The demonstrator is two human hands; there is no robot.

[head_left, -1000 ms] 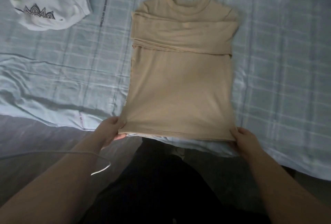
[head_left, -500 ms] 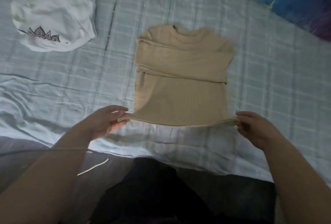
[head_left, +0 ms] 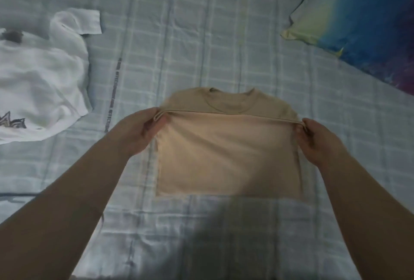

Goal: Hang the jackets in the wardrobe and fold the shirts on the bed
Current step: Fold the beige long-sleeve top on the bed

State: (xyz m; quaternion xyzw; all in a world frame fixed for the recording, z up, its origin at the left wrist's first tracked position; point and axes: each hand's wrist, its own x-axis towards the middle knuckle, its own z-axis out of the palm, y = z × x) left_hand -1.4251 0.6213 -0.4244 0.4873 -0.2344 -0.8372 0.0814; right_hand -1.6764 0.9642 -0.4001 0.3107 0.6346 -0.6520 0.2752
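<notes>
The beige knit crew-neck shirt (head_left: 228, 154) lies mid-bed on the pale blue checked bedsheet (head_left: 201, 33), its hem doubled up near the collar. The left hand (head_left: 143, 129) and right hand (head_left: 318, 138) each pinch a hem corner, fingers closed on it. A crumpled white printed shirt (head_left: 38, 91) lies left, a blue-yellow pillow (head_left: 363, 24) right.

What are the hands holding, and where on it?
The beige shirt, by its bottom hem: left hand pinches one corner, right hand the other, hem folded up near the collar.
</notes>
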